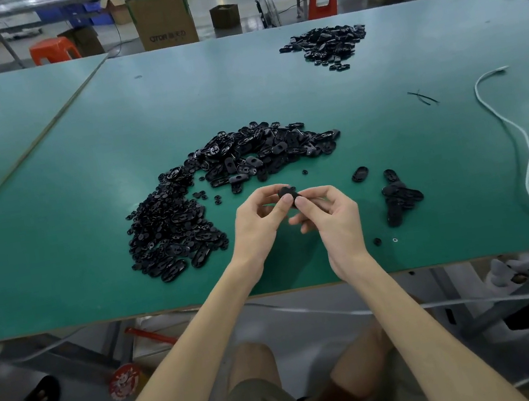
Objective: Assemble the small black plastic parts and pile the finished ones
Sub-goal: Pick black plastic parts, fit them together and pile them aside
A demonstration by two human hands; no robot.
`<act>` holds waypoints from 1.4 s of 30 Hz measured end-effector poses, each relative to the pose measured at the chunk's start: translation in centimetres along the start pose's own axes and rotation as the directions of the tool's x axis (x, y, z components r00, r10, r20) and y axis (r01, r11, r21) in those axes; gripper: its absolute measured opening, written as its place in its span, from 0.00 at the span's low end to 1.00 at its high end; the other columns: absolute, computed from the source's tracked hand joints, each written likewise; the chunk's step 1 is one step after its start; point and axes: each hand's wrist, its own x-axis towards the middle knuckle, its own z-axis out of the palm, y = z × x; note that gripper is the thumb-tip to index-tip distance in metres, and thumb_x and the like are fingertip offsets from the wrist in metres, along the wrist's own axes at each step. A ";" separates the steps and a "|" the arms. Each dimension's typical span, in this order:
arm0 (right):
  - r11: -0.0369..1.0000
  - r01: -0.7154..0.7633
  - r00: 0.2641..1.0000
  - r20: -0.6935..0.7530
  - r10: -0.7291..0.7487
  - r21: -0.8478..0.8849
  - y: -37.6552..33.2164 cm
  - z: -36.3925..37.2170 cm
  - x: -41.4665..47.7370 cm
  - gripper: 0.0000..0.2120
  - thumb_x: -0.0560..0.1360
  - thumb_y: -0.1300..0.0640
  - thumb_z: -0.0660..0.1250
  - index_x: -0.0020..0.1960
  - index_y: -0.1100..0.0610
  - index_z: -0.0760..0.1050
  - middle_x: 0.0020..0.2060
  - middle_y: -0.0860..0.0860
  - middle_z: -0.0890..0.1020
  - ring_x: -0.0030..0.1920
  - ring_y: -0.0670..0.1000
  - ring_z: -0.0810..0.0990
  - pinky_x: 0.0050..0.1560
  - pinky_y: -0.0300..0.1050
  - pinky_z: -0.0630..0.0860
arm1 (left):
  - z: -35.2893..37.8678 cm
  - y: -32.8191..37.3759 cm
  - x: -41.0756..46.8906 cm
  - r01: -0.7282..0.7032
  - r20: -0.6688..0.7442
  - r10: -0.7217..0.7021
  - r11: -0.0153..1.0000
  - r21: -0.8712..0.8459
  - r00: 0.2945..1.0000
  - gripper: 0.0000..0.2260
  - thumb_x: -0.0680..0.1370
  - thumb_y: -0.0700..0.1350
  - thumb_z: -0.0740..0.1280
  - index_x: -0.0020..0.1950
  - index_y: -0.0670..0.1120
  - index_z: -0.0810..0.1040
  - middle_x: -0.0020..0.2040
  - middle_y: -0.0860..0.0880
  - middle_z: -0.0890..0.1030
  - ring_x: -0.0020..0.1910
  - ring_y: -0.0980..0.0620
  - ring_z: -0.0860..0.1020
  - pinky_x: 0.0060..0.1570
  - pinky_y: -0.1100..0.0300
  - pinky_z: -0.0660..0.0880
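Both my hands meet above the green table (49,206) near its front edge, pinching one small black plastic part (288,193) between thumbs and fingertips. My left hand (261,221) holds it from the left, my right hand (331,214) from the right. A large heap of loose black parts (174,228) lies to the left, and it curves round into a second heap of oval parts (265,151) behind my hands. A small pile of black parts (400,199) sits to the right of my right hand. One single oval part (360,174) lies between.
Another pile of black parts (328,43) lies far back on the right. A white cable (524,166) runs down the table's right side. Two tiny round pieces (377,241) lie near the front edge. Cardboard boxes (163,18) and orange stools (54,50) stand beyond the table.
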 end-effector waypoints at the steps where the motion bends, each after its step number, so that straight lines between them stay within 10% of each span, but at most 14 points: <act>1: 1.000 0.005 1.000 0.002 -0.005 -0.002 0.1 0.0 0.0 0.02 0.80 0.67 0.70 0.52 0.63 0.79 0.40 0.54 0.87 0.36 0.51 0.86 0.34 0.40 0.78 | 0.0 0.0 -0.1 -0.010 0.011 0.010 1.000 0.011 1.000 0.06 0.80 0.46 0.73 0.56 0.48 0.84 0.51 0.49 0.85 0.45 0.55 0.79 0.48 0.67 0.76; 42: 0.981 0.045 0.998 -0.025 -0.051 -0.190 0.9 -0.1 0.2 0.04 0.79 0.58 0.74 0.45 0.52 0.84 0.37 0.47 0.86 0.33 0.43 0.79 0.38 0.36 0.76 | -0.7 -0.6 -0.2 -0.073 0.088 0.065 0.993 0.094 0.994 0.08 0.77 0.33 0.72 0.55 0.41 0.83 0.50 0.44 0.86 0.52 0.44 0.83 0.54 0.57 0.80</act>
